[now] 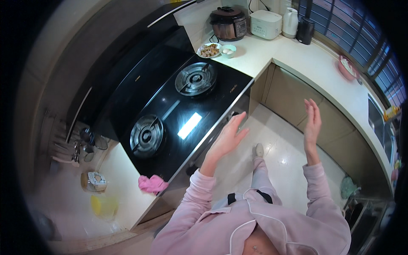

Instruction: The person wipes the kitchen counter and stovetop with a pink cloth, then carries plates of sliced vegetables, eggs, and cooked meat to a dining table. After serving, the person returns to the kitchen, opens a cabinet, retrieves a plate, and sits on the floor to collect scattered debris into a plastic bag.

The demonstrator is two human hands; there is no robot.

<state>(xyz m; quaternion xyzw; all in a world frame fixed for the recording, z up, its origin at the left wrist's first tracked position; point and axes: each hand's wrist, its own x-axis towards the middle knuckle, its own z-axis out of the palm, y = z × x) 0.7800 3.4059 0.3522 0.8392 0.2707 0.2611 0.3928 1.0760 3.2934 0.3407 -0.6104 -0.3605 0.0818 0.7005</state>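
My left hand (227,137) is raised in front of the edge of the black gas stove (169,110), with its thumb apart and nothing in it. On the other side, my right hand (312,122) is held up over the floor near the base cabinets, fingers extended and empty. The stove has two burners, a far one (196,79) and a near one (147,136), with no pot on either. A pink cloth (153,184) lies at the stove's near corner. Beyond the stove stand a plate of food pieces (209,50) and a small green bowl with pale, rounded items (228,51).
An electric pressure cooker (228,24), a white countertop appliance (265,24) and a white kettle (290,23) stand at the back. A pink bowl (347,68) sits by the window. Utensils hang on the left; a yellow container (103,205) stands below. A green bag (348,187) is at lower right.
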